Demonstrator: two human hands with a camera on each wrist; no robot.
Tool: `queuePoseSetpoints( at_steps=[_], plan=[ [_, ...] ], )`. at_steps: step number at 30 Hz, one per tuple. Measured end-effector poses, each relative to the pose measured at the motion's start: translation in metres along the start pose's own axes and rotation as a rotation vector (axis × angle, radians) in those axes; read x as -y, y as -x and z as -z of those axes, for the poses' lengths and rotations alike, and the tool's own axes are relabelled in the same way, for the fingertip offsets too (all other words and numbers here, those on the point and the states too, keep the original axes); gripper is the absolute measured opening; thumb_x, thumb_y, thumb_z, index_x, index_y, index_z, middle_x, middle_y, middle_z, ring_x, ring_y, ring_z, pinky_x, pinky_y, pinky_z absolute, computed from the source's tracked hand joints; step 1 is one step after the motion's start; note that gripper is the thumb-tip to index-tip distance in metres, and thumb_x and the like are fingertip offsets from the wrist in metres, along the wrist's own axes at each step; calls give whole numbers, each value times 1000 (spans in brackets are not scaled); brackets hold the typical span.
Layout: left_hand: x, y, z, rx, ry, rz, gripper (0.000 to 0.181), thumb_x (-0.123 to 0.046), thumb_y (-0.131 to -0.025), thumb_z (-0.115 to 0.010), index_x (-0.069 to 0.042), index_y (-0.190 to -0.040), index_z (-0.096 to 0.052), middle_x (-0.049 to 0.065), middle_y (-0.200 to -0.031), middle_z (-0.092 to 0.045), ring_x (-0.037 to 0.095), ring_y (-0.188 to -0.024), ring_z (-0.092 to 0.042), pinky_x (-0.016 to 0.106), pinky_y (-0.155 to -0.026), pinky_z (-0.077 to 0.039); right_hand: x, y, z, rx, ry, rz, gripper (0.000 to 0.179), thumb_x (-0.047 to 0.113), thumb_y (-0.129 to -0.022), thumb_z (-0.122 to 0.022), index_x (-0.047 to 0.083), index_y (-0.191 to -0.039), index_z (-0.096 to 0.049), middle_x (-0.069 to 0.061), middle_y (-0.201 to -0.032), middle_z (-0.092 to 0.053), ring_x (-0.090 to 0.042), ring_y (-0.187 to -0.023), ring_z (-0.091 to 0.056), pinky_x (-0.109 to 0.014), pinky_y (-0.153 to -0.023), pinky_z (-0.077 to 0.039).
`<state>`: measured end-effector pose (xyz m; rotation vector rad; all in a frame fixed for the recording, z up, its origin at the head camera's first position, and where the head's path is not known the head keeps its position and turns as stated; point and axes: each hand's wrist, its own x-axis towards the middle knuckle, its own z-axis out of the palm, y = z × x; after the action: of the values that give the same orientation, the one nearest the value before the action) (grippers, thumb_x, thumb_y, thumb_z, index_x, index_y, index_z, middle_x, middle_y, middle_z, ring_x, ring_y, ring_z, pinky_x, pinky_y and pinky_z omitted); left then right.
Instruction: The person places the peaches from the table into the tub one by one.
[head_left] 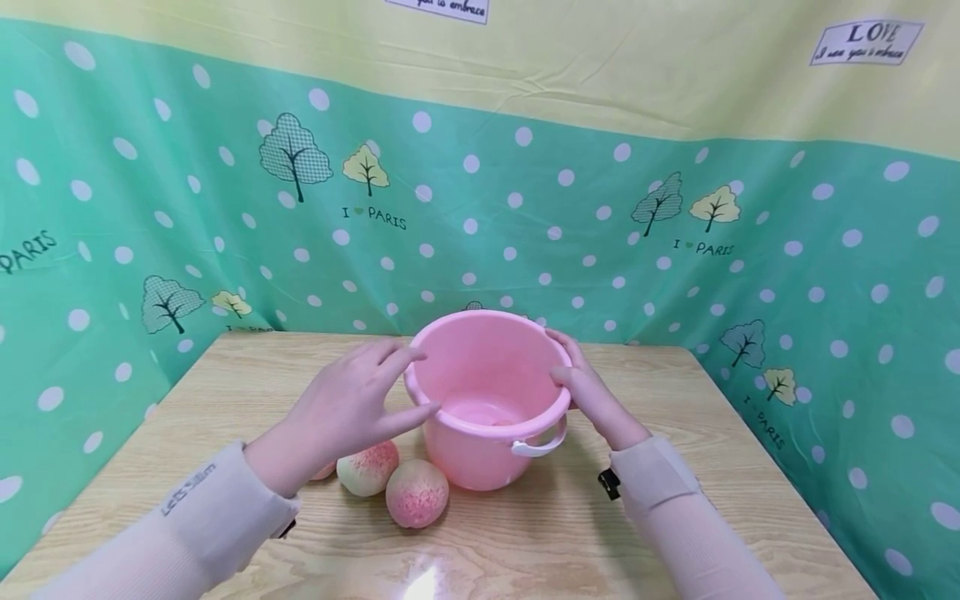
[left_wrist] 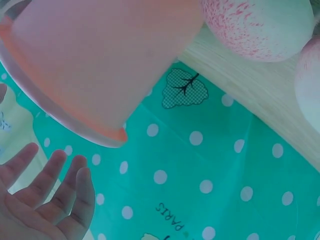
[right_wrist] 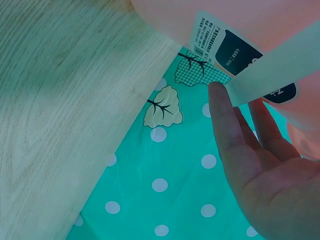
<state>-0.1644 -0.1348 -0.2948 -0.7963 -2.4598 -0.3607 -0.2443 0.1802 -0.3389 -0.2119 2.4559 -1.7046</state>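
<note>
A pink plastic bucket [head_left: 487, 454] stands on the wooden table, its mouth facing up and toward me. My right hand [head_left: 592, 392] grips its right rim, thumb over the edge and fingers along the outside. In the right wrist view those fingers [right_wrist: 225, 120] reach past the bucket's pale handle [right_wrist: 275, 70], beside a printed label [right_wrist: 230, 47]. At the left rim, my left hand [head_left: 360, 396] is spread, thumb and forefinger apart; in the left wrist view its fingers stand off the rim. Below it lie peaches: one in front [head_left: 417, 493], another behind [head_left: 367, 468], a third mostly hidden.
The wooden table [head_left: 600, 533] extends on both sides of the bucket. A green and yellow cloth [head_left: 480, 217] with dots and trees hangs behind the table and along both sides. A dark band piece [head_left: 609, 483] shows at the right sleeve.
</note>
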Motion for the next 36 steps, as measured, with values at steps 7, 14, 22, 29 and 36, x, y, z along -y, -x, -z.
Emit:
queuePoseSetpoints(
  at_steps=[7,14,22,29,36],
  plan=[
    [-3,8,0,-73,-3,-92,57,-46,-77,-80,-10,-119,-65,9,-107,-68,25,-93,-67,41,-75,-59,1,0,0,-1,3,-10,75,8,-88,-43,23,-157,-19,-17,-157,-27,-39,-109,-59,-31,-71,-52],
    [-5,14,-3,-116,-6,-151,56,-46,-76,-81,-9,-116,-66,8,-105,-68,23,-94,-67,39,-77,-60,1,0,0,5,3,-2,77,6,-86,-42,21,-158,-17,-19,-157,-25,-38,-103,-60,-30,-69,-50],
    [-5,20,-8,-141,-1,-173,52,-47,-77,-79,-10,-111,-67,5,-98,-67,18,-85,-65,34,-71,-59,1,0,1,3,6,1,78,6,-86,-42,21,-158,-17,-20,-157,-25,-40,-105,-60,-31,-70,-52],
    [-8,26,-10,-112,2,-162,48,-49,-80,-76,-14,-112,-66,1,-98,-66,16,-88,-64,33,-73,-59,2,1,1,4,9,4,78,6,-86,-42,20,-158,-16,-20,-158,-25,-37,-107,-60,-31,-70,-51],
    [-11,31,-12,-95,-4,-164,50,-48,-78,-78,-15,-113,-68,1,-102,-69,18,-93,-66,35,-77,-59,0,1,1,0,10,8,76,7,-87,-42,21,-157,-18,-20,-157,-26,-40,-108,-60,-32,-71,-52]
  ],
)
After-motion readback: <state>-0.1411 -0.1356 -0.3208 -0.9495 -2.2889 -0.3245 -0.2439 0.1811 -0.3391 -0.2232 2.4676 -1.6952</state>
